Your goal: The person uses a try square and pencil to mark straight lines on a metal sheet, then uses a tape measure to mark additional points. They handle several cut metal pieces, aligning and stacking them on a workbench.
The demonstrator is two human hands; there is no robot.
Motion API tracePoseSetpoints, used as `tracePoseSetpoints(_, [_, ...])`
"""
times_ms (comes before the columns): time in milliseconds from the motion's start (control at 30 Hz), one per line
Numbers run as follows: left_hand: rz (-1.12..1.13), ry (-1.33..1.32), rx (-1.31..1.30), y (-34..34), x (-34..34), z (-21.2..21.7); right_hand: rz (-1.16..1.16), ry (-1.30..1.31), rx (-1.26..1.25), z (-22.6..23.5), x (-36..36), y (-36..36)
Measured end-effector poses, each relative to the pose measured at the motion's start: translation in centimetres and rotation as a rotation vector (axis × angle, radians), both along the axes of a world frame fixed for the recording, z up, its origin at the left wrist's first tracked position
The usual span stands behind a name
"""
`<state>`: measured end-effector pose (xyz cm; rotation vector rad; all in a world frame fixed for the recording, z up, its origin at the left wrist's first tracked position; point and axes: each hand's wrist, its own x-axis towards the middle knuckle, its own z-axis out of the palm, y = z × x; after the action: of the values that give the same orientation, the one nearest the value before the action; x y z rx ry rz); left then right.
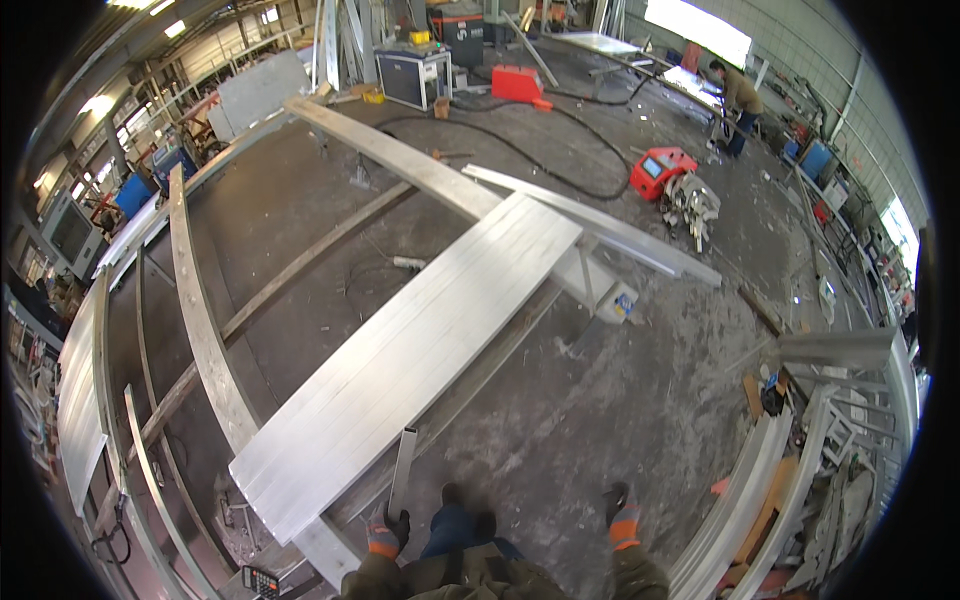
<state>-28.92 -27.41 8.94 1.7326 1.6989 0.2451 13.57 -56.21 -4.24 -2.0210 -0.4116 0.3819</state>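
Note:
My left hand [388, 530], in a grey and orange work glove, is closed around a short length of metal square tube [403, 470] that stands up from my fist. Beside it lies a long, wide silver metal panel [410, 350], resting slantwise across the beams. My right hand [621, 513], gloved the same way, hangs over the concrete floor at my right side. Nothing shows in it, and its fingers look loosely apart.
Long beams [200, 320] form a low frame at left. A red machine [662, 170] stands ahead, with a black cable [510, 145] behind it. Metal profiles [745, 500] are stacked at right. A calculator [260, 581] lies near left. Another person [738, 100] works far right.

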Motion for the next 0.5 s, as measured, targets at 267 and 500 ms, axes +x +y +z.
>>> tracePoseSetpoints(267, [-0.143, -0.086, 0.309, 15.5, 12.8, -4.2, 0.426, -0.088, -0.438, -9.2, -5.9, 11.0])
tracePoseSetpoints(500, [-0.045, -0.090, 0.364, 35.3, 25.1, -7.9, 0.084, 0.275, -0.111, -5.9, 5.2, 25.6])
